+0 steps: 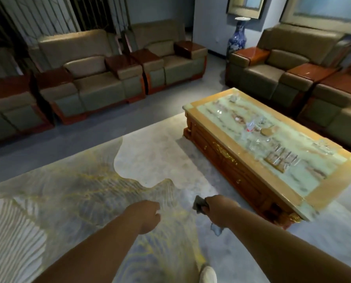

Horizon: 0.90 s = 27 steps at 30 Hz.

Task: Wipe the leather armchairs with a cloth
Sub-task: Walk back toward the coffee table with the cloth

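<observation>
Well apart from the armchairs — right hand grips cloth, left hand curled, empty.

A grey floor is shown, largely covered by a pale rug patterned with gold-veined wing shapes. On the rug a low wooden coffee table with a marbled green top bordered in amber is set; clear glassware, too blurred to be identified piece by piece, is spread over that top. Leather armchairs are ranged on the bare floor beyond the rug, and a blue-and-white vase is stood in the far corner.
</observation>
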### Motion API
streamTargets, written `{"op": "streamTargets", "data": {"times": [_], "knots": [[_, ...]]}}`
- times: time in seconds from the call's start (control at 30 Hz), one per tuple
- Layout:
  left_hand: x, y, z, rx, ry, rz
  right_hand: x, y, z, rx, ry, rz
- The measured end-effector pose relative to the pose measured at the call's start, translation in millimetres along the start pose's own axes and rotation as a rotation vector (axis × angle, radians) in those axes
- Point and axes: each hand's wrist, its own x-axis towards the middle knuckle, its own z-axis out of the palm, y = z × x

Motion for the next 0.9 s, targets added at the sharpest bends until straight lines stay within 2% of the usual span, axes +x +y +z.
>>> {"op": "streamTargets", "data": {"times": [0.23,0.37,0.47,0.63,0.9], "knots": [[101.8,60.8,-68.4,-0.026,-0.003,0.013,61.4,107.8,-77.5,0.008,-0.032,0.017],[150.0,72.3,-100.5,-0.037,-0.025,0.006,104.8,140.4,-102.4,0.135,0.139,0.020],[186.8,75.0,-133.6,-0.052,-0.038,0.028,136.7,152.8,-119.2,0.100,0.139,0.020],[255.3,66.8,-189.0,-0.050,0.039,0.059,189.6,157.3,-152.0,0.131,0.142,0.068],[388.6,11.4,-303.4,-0.006,0.038,0.128,301.0,138.9,-241.3,0.206,0.197,0.146]]}}
